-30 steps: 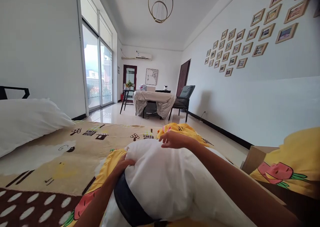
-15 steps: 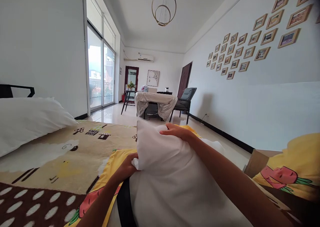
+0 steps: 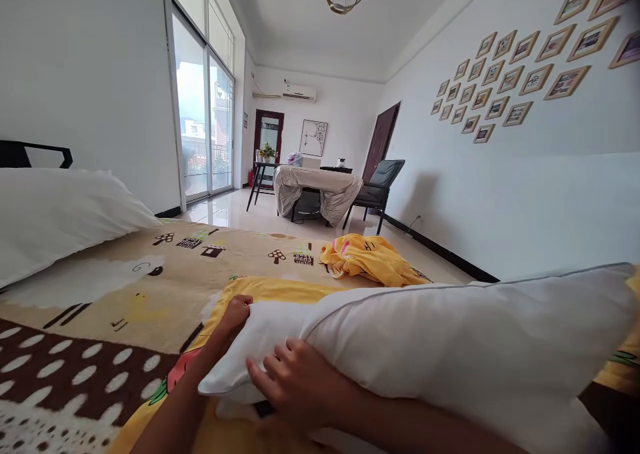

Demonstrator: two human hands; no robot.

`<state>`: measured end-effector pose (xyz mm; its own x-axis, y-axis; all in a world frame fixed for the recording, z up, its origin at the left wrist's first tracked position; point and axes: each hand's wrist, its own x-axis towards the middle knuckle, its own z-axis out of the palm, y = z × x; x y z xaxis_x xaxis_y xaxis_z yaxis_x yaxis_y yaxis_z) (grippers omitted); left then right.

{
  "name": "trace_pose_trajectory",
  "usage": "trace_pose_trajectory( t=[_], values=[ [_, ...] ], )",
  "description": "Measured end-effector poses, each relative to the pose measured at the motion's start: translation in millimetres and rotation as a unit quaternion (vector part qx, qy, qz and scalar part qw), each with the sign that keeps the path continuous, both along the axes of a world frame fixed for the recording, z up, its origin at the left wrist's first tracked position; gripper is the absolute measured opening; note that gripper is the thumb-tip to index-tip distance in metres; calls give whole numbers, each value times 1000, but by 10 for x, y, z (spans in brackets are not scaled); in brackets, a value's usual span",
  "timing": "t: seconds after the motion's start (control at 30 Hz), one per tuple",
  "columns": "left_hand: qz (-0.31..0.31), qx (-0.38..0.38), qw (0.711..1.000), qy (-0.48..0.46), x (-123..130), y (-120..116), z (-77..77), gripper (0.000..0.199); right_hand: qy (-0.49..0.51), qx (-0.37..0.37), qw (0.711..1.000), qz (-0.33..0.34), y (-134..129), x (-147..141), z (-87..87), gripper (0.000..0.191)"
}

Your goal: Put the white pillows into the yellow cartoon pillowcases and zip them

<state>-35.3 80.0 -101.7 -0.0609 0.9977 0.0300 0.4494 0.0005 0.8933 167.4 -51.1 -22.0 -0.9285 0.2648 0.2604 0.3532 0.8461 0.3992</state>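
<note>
A white pillow (image 3: pixel 450 334) with grey piping lies across the front of the view, its narrow end pointing left. At the far corner of that end, my left hand (image 3: pixel 239 313) is closed on the pillow's edge. Nearer to me, my right hand (image 3: pixel 297 381) grips the pillow's side, fingers curled over it and slightly blurred. Under the pillow and my left forearm lies a yellow cloth (image 3: pixel 280 287) with a carrot print. Part of it is hidden by the pillow and my arms.
A patterned blanket (image 3: pixel 195 287) covers the bed. Another white pillow (image 3: pixel 65 217) rests at the left. A crumpled yellow cloth (image 3: pixel 370 257) lies by the bed's far edge. Beyond stand a covered table (image 3: pixel 320 182) and a dark chair (image 3: pixel 383 184).
The white pillow has swung from upright in front of me to lying sideways toward the right. My right hand has come lower and nearer; the crumpled yellow cloth is now uncovered.
</note>
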Motion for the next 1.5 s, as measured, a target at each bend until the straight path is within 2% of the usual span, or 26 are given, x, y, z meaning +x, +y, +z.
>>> trace_pose_trajectory(
  t=[0.03,0.1,0.23,0.37,0.47,0.57,0.63,0.73,0.83,0.93,1.0,1.07,1.17,1.23,1.3,1.37,1.43,1.5],
  values=[
    [6,5,1000,30,8,38,-24,16,-8,-5,1000,-2,-15,18,-87,65],
    [17,20,996,84,31,98,-61,23,-22,-11,1000,-10,-27,59,-189,58],
    [30,51,987,148,65,114,-84,24,-27,-21,999,-29,-27,98,-219,50],
    [24,70,982,173,82,39,-36,22,-42,-45,996,-57,16,109,-196,70],
    [10,81,982,172,110,-12,49,18,-55,-62,994,-64,72,153,-177,93],
    [-9,95,983,154,135,-39,164,10,-67,-57,993,-73,101,198,-186,100],
    [-24,106,985,135,138,-51,263,7,-70,-51,994,-71,93,201,-210,97],
    [-55,130,985,99,142,-116,474,6,-53,-39,995,-68,73,179,-210,76],
    [-121,161,977,71,184,-306,762,25,-38,-38,997,-62,122,201,-85,71],
    [-236,175,954,61,268,-605,1040,43,-3,-54,996,-65,275,328,156,64],
    [-278,198,936,81,330,-804,1179,45,45,-82,993,-70,400,456,326,58],
    [-279,242,919,140,394,-972,1273,46,96,-133,984,-71,508,589,470,63],
    [-259,310,882,244,500,-1152,1342,79,186,-235,952,-59,609,743,620,66],
    [-250,344,858,289,577,-1222,1347,92,245,-297,921,-50,643,801,686,61],
    [-234,369,839,325,645,-1250,1330,88,279,-343,896,-44,664,832,734,59],
    [-205,386,827,353,689,-1239,1304,73,285,-372,882,-39,679,846,768,60],
    [-175,401,826,357,702,-1194,1277,57,276,-382,881,-40,689,848,788,61],
    [-151,411,833,336,690,-1120,1247,37,253,-373,892,-47,687,831,789,61]
  ],
)
